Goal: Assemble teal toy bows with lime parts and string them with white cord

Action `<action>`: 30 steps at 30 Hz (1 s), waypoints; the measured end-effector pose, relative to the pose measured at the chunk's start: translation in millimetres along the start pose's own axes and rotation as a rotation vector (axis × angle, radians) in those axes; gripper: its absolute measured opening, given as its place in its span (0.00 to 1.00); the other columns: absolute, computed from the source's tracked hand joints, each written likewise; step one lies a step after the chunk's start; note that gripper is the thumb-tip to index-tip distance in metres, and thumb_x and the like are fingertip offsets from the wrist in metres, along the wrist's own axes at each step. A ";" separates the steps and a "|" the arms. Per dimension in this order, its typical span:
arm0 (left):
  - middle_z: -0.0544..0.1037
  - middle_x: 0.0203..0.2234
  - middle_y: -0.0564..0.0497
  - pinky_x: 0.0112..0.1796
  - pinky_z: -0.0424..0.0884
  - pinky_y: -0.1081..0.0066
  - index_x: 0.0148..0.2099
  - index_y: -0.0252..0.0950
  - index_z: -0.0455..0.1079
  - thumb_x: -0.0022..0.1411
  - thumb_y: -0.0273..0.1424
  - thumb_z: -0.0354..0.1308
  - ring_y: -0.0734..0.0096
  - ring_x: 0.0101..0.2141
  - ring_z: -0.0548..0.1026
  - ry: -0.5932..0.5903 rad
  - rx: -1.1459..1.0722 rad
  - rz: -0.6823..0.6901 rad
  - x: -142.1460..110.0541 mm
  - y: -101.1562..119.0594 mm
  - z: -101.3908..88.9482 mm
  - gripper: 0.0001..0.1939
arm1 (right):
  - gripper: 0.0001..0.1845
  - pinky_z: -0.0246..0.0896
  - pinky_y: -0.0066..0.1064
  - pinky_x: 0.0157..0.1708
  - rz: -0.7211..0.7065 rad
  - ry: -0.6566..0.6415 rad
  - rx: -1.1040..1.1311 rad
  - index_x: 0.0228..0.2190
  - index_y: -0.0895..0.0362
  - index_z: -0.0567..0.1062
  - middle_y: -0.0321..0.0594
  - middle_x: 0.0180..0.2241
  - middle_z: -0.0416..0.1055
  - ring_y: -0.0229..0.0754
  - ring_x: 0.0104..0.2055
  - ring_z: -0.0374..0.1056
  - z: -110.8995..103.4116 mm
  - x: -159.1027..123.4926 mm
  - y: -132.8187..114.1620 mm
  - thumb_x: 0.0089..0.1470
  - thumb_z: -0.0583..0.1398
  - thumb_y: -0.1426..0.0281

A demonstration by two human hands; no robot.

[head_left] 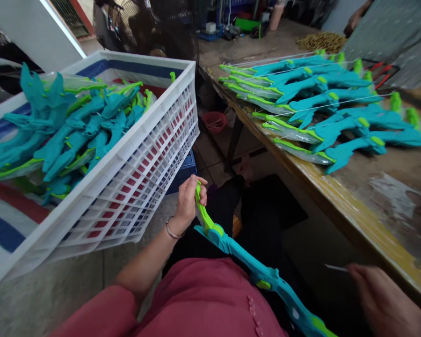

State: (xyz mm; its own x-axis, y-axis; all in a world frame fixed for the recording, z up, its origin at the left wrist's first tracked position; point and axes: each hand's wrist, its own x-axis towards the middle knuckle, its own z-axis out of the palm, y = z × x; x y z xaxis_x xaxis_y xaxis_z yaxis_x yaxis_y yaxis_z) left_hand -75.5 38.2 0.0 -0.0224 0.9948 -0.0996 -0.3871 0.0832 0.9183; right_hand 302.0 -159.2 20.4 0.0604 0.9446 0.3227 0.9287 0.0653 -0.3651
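My left hand [188, 201], with a bracelet on its wrist, is closed around the lime-green tip of a teal plastic toy bow [243, 255]. The bow slants across my lap down to the right, and its far end leaves the bottom of the view. At the lower right is my right hand [388, 299], closed and blurred by motion. A thin white strip [337, 267] sticks out from its fingers; whether this is string or a tool I cannot tell. That hand is apart from the bow, beside the table edge.
A white plastic crate [154, 154] on the left holds a heap of similar teal bows [87, 126]. On the wooden table [382, 234] to the right lie several strung bows [319, 100] in a row. Red-handled pliers [382, 72] and a red basin [214, 120] are farther off.
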 end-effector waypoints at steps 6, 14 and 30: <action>0.68 0.18 0.56 0.22 0.64 0.74 0.39 0.36 0.70 0.71 0.50 0.52 0.75 0.17 0.65 -0.166 -0.055 0.149 -49.8 7.9 35.2 0.22 | 0.08 0.66 0.29 0.31 -0.244 0.037 0.404 0.37 0.53 0.71 0.38 0.34 0.71 0.39 0.32 0.71 19.1 101.8 -154.7 0.68 0.54 0.73; 0.64 0.15 0.56 0.22 0.59 0.73 0.29 0.38 0.62 0.65 0.49 0.58 0.75 0.17 0.59 -0.387 -0.263 0.115 -79.1 27.6 38.9 0.22 | 0.09 0.63 0.26 0.28 -0.388 0.009 0.642 0.37 0.57 0.70 0.38 0.34 0.66 0.35 0.30 0.66 47.1 107.3 -222.8 0.68 0.52 0.79; 0.61 0.15 0.54 0.25 0.60 0.68 0.24 0.39 0.57 0.62 0.51 0.55 0.71 0.19 0.59 -0.393 -0.167 0.143 -77.5 19.6 33.6 0.24 | 0.10 0.65 0.26 0.24 -0.450 0.073 0.442 0.43 0.64 0.71 0.44 0.35 0.69 0.38 0.31 0.68 50.1 89.6 -222.7 0.68 0.50 0.81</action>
State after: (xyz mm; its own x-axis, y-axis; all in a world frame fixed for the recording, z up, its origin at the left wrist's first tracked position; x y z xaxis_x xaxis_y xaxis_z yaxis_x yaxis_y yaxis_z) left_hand -50.4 -35.3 38.6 0.2525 0.9452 0.2069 -0.5499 -0.0358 0.8345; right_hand 82.3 -72.9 86.8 -0.2614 0.7704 0.5815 0.6315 0.5922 -0.5006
